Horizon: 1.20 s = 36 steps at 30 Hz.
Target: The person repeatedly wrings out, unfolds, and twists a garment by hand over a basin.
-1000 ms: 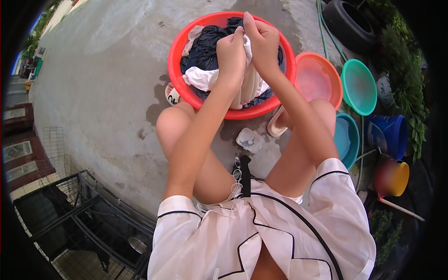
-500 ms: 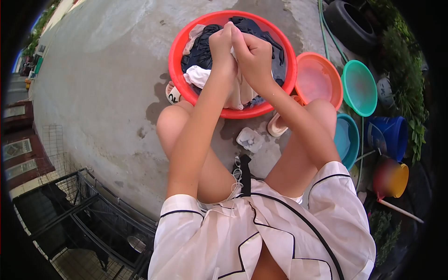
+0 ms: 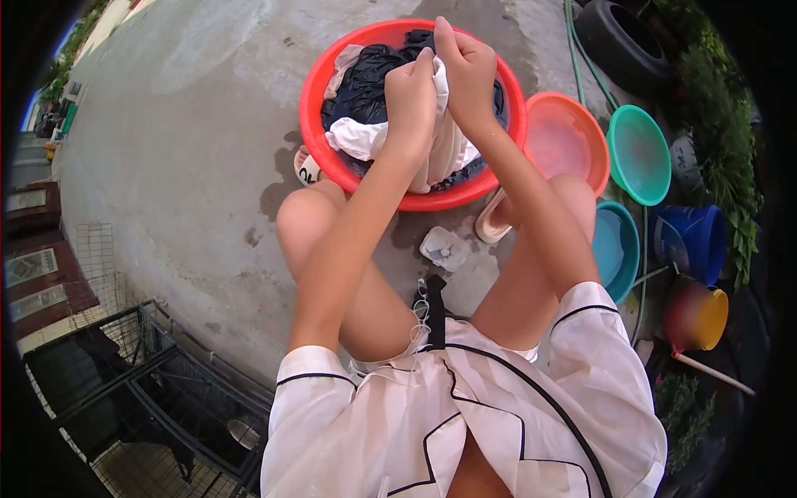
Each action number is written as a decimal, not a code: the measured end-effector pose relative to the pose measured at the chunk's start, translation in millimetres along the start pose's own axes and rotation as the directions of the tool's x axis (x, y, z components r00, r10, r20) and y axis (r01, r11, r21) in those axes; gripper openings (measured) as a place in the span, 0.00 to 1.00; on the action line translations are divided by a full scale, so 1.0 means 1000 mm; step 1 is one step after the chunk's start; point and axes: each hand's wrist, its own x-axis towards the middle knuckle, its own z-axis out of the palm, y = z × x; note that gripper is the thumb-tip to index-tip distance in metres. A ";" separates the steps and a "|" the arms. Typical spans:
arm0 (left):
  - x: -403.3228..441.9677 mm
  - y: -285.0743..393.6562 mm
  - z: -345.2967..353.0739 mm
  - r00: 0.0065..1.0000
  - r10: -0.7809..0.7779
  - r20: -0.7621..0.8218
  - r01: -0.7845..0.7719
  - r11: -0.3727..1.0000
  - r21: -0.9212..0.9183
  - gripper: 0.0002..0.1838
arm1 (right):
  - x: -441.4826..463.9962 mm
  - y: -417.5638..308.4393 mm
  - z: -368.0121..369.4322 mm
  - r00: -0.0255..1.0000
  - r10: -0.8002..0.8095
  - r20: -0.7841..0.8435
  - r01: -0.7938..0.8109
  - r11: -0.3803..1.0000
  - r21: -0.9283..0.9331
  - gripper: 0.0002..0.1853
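Observation:
Both hands are raised over a large red basin (image 3: 312, 108) and closed on a white garment (image 3: 442, 87). My left hand (image 3: 412, 98) is a fist around one part of the cloth. Slightly higher and to the right, my right hand (image 3: 468, 76) grips another part, thumb pointing up. The garment hangs from the hands into the basin, and my forearms hide part of it. Dark wet clothes (image 3: 365, 87) lie in the basin around it, with a white cloth piece (image 3: 353, 138) at the left and a beige one near the rim.
To the right stand an orange basin (image 3: 604, 149), a green basin (image 3: 662, 153), a teal basin (image 3: 633, 241) and a blue bucket (image 3: 710, 245). A small white container (image 3: 446, 248) sits on the wet concrete between my feet. A hose (image 3: 573, 46) and a tire (image 3: 623, 50) lie at the upper right.
My hands, pressed together before, have moved slightly apart, the right one up and to the right, the left one a little down. More white cloth shows between them.

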 end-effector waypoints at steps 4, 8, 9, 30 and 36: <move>0.006 0.001 -0.002 0.999 0.019 0.043 -0.012 0.988 -0.155 0.18 | -0.012 -0.008 0.003 1.000 -0.028 0.000 0.028 1.000 0.007 0.22; 0.023 -0.010 -0.026 0.989 0.059 0.136 -0.014 0.951 -0.308 0.11 | -0.030 -0.018 0.013 0.995 -0.040 0.091 0.045 0.998 -0.052 0.21; 0.015 -0.003 -0.017 0.996 0.015 0.084 -0.003 0.989 -0.150 0.11 | -0.019 -0.010 0.010 0.999 -0.005 0.052 0.005 1.000 -0.002 0.22; 0.012 0.001 -0.004 0.992 0.124 -0.007 -0.122 0.969 -0.213 0.20 | -0.017 -0.014 0.004 0.994 -0.049 0.098 0.050 0.999 -0.010 0.22; 0.016 -0.005 -0.001 0.996 0.093 0.002 -0.091 0.975 -0.201 0.19 | -0.016 -0.013 0.003 0.999 -0.040 0.037 0.041 0.999 -0.012 0.21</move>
